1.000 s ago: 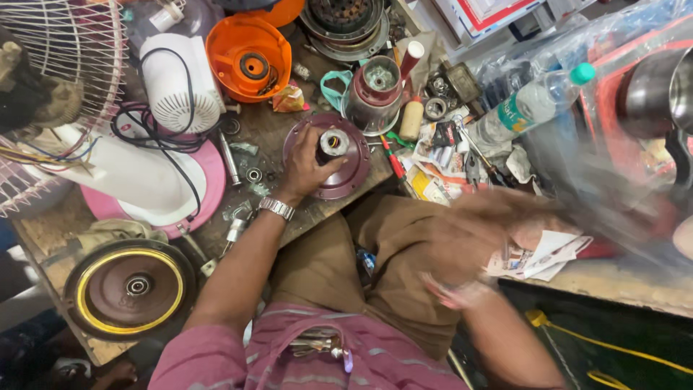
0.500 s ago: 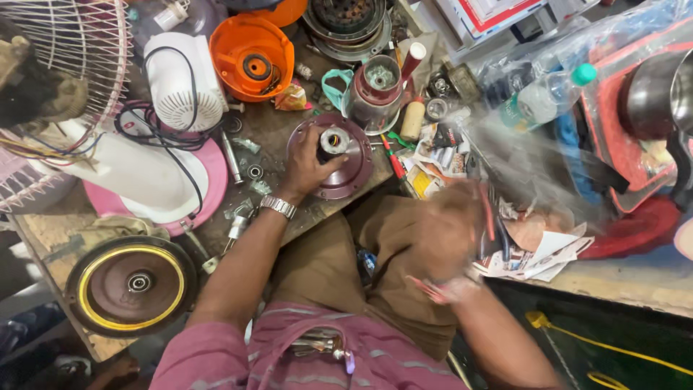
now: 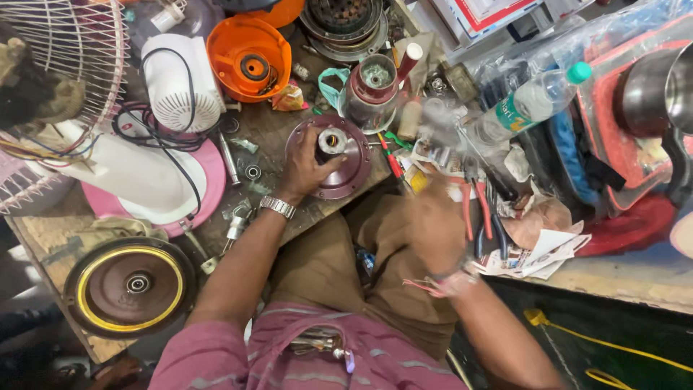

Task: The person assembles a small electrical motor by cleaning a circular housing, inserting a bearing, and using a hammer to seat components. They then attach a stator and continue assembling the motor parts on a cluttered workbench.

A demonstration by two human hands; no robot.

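My left hand point(image 3: 307, 167) grips a round maroon motor housing point(image 3: 348, 175) with a metal shaft hub point(image 3: 331, 140) at its middle, resting on the edge of a cluttered wooden bench. A metal watch sits on that wrist. My right hand point(image 3: 435, 224) is blurred by motion, hovering over a pile of tools with red-handled pliers point(image 3: 469, 206) and a red screwdriver point(image 3: 390, 162). Whether it holds anything cannot be made out.
An orange plastic housing point(image 3: 249, 58), a white fan base point(image 3: 148, 170) with a black cord, a fan grille point(image 3: 68, 50), a yellow-ringed disc point(image 3: 130, 284), a mixer jar point(image 3: 372, 87), a plastic water bottle point(image 3: 530, 101) and steel pots point(image 3: 653, 94) crowd the bench.
My right hand has swept from the right side over the papers to the tool pile near the bench edge. The left hand stays on the maroon housing.
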